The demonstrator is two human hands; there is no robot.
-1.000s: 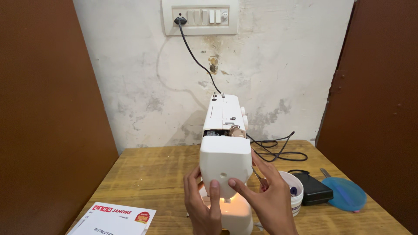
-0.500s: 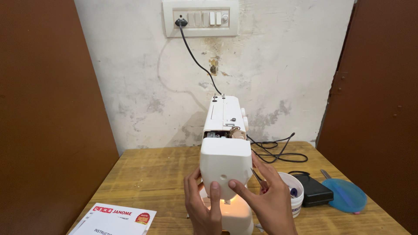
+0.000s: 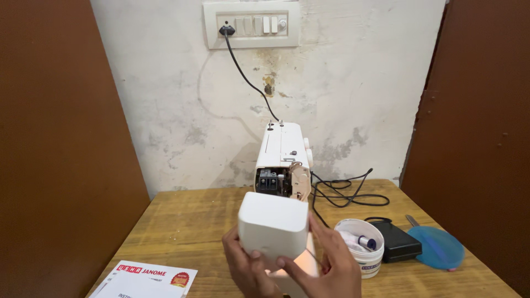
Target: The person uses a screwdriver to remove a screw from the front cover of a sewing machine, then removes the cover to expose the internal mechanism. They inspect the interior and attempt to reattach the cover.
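Both hands are up at the near edge of the desk (image 3: 182,221), and between them sits the white end cover (image 3: 273,226) of the sewing machine (image 3: 282,160). The cover is off the machine, held just in front of the open end, where the dark inner workings show.

The left hand (image 3: 245,267) cups the cover from below and on its left side, thumb on the front face. The right hand (image 3: 326,265) wraps the right side, fingers curled along the lower edge. Neither hand is spread flat; both are closed lightly around the shell.

That cover looks like a thin moulded plastic shell: light, stiff, smooth and a bit slippery, with rounded corners. I'd judge it could crack or lose a clip if squeezed hard, so the side walls and bottom edge, where the hands sit, seem the sound places to grip.

The machine itself stands at the middle of the desk, running back toward the wall, its black cord (image 3: 248,83) rising to the switchboard (image 3: 251,25). A warm lamp glows under the cover, by the hands.

Toward the right edge: a white tub (image 3: 361,254) of bobbins and bits, a black foot pedal (image 3: 397,243), a blue lid (image 3: 439,248). At the near left corner lies a white booklet (image 3: 146,278).
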